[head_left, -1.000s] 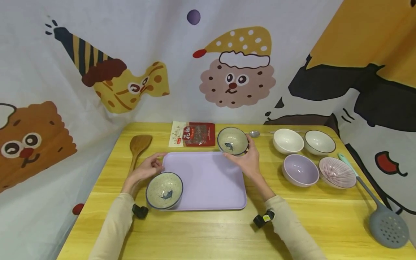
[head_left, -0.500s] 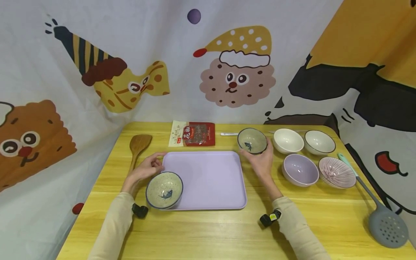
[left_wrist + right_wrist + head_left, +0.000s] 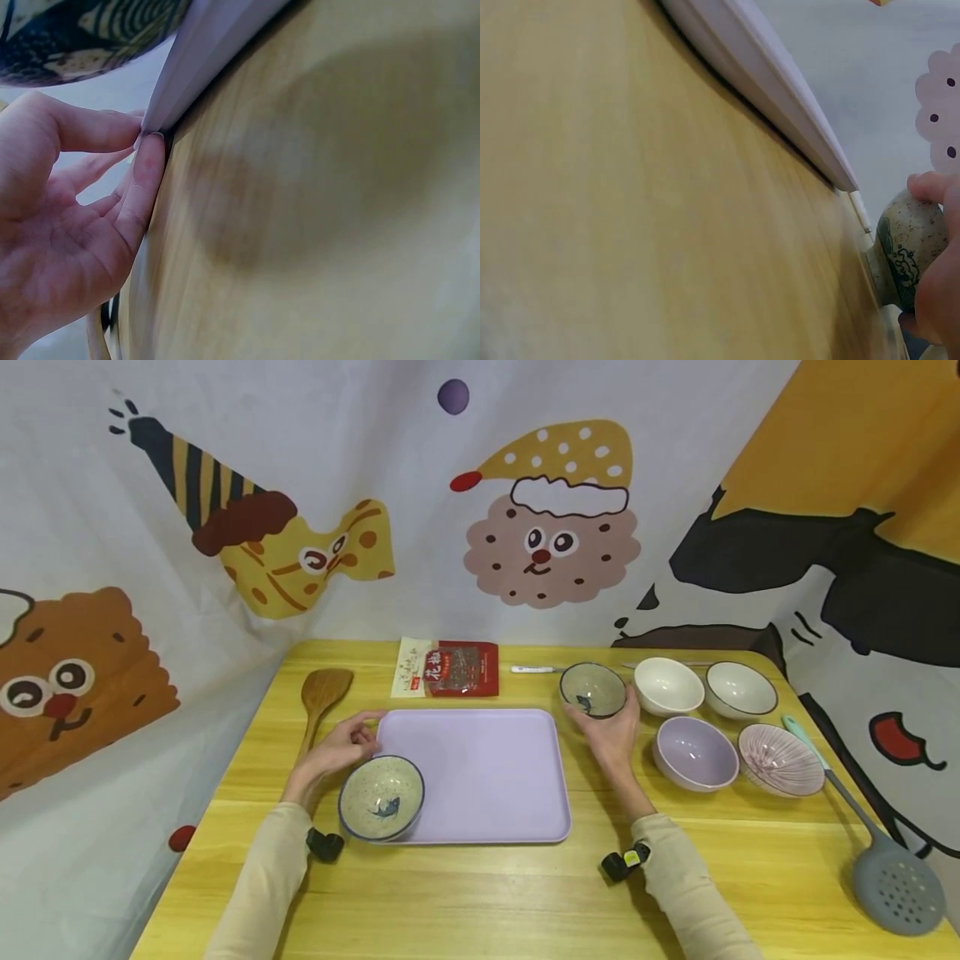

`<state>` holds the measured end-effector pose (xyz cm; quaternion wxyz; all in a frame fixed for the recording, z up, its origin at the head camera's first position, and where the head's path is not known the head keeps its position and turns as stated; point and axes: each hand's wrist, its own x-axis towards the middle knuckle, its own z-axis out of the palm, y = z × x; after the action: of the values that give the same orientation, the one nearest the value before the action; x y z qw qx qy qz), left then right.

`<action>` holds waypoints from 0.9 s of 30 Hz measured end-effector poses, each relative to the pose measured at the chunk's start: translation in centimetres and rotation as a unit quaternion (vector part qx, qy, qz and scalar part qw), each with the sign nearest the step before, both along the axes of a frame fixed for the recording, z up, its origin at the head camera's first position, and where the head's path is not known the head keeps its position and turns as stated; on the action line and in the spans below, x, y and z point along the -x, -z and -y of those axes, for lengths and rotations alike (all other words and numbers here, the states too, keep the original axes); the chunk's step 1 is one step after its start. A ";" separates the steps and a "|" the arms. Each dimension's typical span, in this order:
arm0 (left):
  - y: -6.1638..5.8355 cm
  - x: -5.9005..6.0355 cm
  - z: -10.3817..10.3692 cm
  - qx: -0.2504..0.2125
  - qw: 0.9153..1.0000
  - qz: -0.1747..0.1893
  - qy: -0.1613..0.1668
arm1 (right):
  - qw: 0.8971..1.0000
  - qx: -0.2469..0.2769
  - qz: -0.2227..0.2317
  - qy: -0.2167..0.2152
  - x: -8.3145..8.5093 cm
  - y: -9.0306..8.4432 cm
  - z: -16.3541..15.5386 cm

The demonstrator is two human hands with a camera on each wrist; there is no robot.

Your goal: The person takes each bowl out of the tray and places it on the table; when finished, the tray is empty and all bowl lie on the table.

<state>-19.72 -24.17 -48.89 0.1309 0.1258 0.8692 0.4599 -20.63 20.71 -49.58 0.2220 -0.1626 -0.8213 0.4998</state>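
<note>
A speckled bowl with a blue fish (image 3: pixel 592 687) is in my right hand (image 3: pixel 613 735), thumb at its near left and fingers round its right side. In the right wrist view, the foot of this bowl (image 3: pixel 911 244) is at or very close to the tabletop. My left hand (image 3: pixel 341 747) pinches the left rim of the lilac tray (image 3: pixel 487 777) near its far corner; the left wrist view shows thumb and fingertip meeting at the tray's edge (image 3: pixel 176 86). A larger matching fish bowl (image 3: pixel 381 799) overlaps the tray's near left corner, beside the left wrist.
Right of the held bowl stand a white bowl (image 3: pixel 668 686), a dark-rimmed bowl (image 3: pixel 741 690), a lilac bowl (image 3: pixel 695 754) and a striped bowl (image 3: pixel 781 760). A grey skimmer (image 3: pixel 898 885), wooden spatula (image 3: pixel 326 689), spice packet (image 3: pixel 447 668) and white-handled spoon (image 3: pixel 534 669) lie around.
My right hand has carried the small fish bowl rightward from the tray's far right corner, uncovering the spoon's handle and covering its head. The left hand and larger bowl have stayed put.
</note>
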 end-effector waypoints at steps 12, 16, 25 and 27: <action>-0.2 -0.1 -0.1 -0.005 1.000 0.003 -0.001 | 0.995 -0.097 0.003 -0.038 -0.2 -1.6 1.0; -0.3 -0.1 -0.1 -0.007 1.000 0.005 -0.003 | 0.991 -0.113 -0.008 -0.064 -0.7 -3.3 2.0; -0.2 -0.1 0.0 -0.011 1.000 0.009 -0.002 | 0.975 -0.103 0.020 -0.194 -2.0 -7.4 5.4; -0.2 -0.1 -0.1 -0.013 1.000 0.009 -0.002 | 0.969 -0.104 0.029 -0.221 -2.2 -7.9 6.2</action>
<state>-19.67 -24.12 -48.68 0.1361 0.1221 0.8621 0.4726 -18.38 14.53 -41.63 0.0972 0.0327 -0.8905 0.4433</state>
